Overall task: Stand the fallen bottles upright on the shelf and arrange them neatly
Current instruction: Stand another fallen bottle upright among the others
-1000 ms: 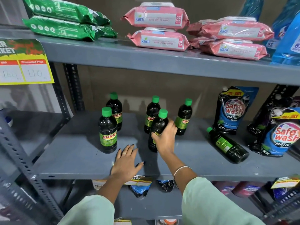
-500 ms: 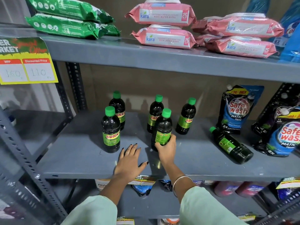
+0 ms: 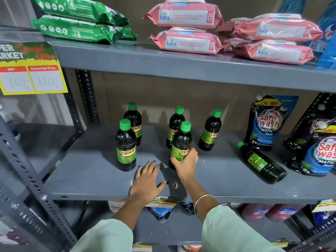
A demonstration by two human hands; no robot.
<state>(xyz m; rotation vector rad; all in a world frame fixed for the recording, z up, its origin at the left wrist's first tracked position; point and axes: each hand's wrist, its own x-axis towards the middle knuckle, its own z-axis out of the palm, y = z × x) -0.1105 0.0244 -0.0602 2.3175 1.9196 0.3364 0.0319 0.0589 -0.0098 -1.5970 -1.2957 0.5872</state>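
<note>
Several dark Sunny bottles with green caps stand on the grey middle shelf (image 3: 94,171). My right hand (image 3: 185,162) grips the lower body of the front-centre bottle (image 3: 181,140), which stands upright. Behind it stand the back-centre bottle (image 3: 175,124) and the right upright bottle (image 3: 211,130). To the left, the front-left bottle (image 3: 126,145) stands before the back-left bottle (image 3: 133,119). One fallen bottle (image 3: 261,162) lies on its side at the right, cap pointing back-left. My left hand (image 3: 148,180) rests flat on the shelf, fingers spread, holding nothing.
Safe Wash pouches (image 3: 265,120) lean at the right, close to the fallen bottle. The upper shelf (image 3: 181,64) carries pink wipe packs (image 3: 187,42) and green packs (image 3: 78,30). A yellow price tag (image 3: 31,77) hangs at the left. A perforated upright (image 3: 29,175) stands front left.
My right hand has slid from high on the front-centre bottle down to its lower body, and the bottle now shows its label. My left hand stayed flat on the shelf.
</note>
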